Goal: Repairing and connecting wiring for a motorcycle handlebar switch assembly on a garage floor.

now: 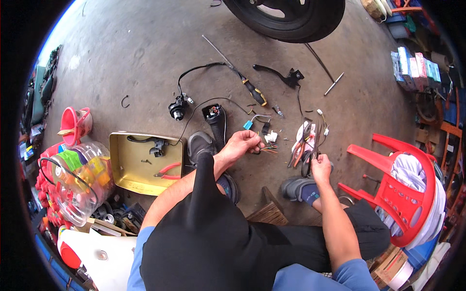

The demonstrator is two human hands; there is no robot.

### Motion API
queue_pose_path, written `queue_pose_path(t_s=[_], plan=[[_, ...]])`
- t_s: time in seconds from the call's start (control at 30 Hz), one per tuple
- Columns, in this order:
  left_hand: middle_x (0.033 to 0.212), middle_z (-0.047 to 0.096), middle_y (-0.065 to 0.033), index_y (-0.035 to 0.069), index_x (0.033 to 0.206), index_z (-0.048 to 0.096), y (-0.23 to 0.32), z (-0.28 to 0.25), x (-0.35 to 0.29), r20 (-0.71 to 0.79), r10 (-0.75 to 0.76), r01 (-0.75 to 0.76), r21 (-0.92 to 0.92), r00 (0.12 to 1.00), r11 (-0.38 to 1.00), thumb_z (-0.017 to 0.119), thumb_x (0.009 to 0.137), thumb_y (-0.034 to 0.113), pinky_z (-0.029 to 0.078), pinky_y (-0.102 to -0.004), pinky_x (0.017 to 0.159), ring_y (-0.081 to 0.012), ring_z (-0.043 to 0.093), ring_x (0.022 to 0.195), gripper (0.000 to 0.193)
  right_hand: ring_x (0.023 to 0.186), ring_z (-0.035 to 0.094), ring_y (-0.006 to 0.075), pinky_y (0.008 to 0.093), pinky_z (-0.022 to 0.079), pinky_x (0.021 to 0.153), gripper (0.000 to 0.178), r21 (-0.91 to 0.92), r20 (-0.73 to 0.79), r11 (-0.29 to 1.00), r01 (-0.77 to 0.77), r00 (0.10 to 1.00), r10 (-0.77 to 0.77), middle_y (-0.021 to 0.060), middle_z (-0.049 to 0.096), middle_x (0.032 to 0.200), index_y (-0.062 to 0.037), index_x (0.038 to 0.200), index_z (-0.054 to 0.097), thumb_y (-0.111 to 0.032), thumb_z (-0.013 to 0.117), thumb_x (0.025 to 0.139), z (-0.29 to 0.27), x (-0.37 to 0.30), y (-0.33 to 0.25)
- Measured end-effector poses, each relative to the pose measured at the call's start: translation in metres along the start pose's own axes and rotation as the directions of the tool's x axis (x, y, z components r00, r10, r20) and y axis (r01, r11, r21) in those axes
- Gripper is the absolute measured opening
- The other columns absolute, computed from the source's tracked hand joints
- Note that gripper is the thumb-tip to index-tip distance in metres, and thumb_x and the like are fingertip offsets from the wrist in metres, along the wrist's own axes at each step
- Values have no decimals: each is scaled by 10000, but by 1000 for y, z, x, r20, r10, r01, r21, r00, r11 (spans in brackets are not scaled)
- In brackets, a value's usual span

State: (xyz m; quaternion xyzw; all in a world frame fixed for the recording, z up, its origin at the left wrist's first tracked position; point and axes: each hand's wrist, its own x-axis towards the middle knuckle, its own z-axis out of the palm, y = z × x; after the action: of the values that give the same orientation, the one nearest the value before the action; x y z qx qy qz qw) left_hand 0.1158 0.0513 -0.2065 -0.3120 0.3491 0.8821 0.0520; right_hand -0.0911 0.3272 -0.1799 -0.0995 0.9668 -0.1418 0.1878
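Head view: the person sits low over a stained, rough concrete floor [145, 53], knees in black trousers, feet in grey shoes. The left hand [241, 144] is extended forward past the left knee, fingers curled and clenched around a bundle of thin coloured wires [266, 149], whose loose ends fan out to the right, just above the floor between the two shoes. The right hand [320, 167] is raised over the right shoe, forearm running up from the lower edge, fingers closed on a tool with dark loop-shaped handles [308, 162]; its working end is too small to identify. Just beside this hand, pliers with red grips [299, 145] lie on the floor among small white connectors. Further ahead lie a black handlebar switch housing [215, 116], a black brake lever [279, 73], a long screwdriver with a black-and-yellow handle [255, 91], and a round black part on a cable [177, 109]. To the left, a shallow rectangular brass-coloured metal tray [121, 162] holds red-handled pliers [167, 171] and a dark clamp part. A clear plastic jar [80, 182] of coloured items lies left of the tray. A red moulded plastic chair [393, 194] lies on the right, and a black rubber tyre [286, 19] stands at the top.
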Motion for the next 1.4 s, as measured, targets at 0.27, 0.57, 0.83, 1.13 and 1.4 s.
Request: queue_pose_path(t_s=[0.27, 0.57, 0.83, 1.13, 1.4], plan=[[886, 676, -22, 49, 928, 607, -1, -2, -1, 9, 26, -26, 4, 1000, 1000, 549, 954, 189, 455, -218, 676, -70, 590, 739, 153, 684, 527, 126, 287, 436, 629, 217, 112, 120, 987, 112, 985, -126, 42, 575, 725, -13, 883, 596, -215, 530, 924, -51, -16, -53], [891, 676, -11, 70, 943, 590, -2, -5, -1, 28, 48, -48, 18, 998, 999, 562, 953, 226, 428, -198, 659, -56, 582, 745, 159, 596, 513, 86, 222, 404, 546, 441, 442, 550, 834, -331, 834, 40, -3, 558, 704, -54, 1017, 631, -436, 415, 985, -63, -42, -69], [922, 674, -17, 65, 951, 582, 0, -4, 0, 33, 33, -34, 29, 999, 999, 554, 957, 238, 444, -213, 695, -59, 590, 764, 175, 639, 525, 103, 223, 416, 571, 437, 513, 745, 667, -540, 666, -33, 14, 557, 768, 0, 1090, 593, -402, 573, 918, -58, -59, -84], [892, 677, -10, 56, 919, 617, -4, -4, 1, 2, 46, -46, 10, 999, 999, 549, 953, 208, 463, -223, 691, -65, 589, 737, 170, 626, 516, 119, 242, 395, 570, 299, 489, 747, 735, -470, 661, -74, 13, 514, 728, -33, 947, 561, -311, 634, 864, -51, -66, -93], [894, 673, -18, 60, 950, 589, -4, -4, 2, 14, 36, -36, 5, 999, 999, 556, 955, 218, 447, -215, 679, -65, 588, 742, 161, 586, 485, 122, 260, 355, 546, 233, 481, 751, 769, -421, 651, -113, -2, 461, 661, -87, 752, 489, -269, 608, 837, -44, -69, -89]])
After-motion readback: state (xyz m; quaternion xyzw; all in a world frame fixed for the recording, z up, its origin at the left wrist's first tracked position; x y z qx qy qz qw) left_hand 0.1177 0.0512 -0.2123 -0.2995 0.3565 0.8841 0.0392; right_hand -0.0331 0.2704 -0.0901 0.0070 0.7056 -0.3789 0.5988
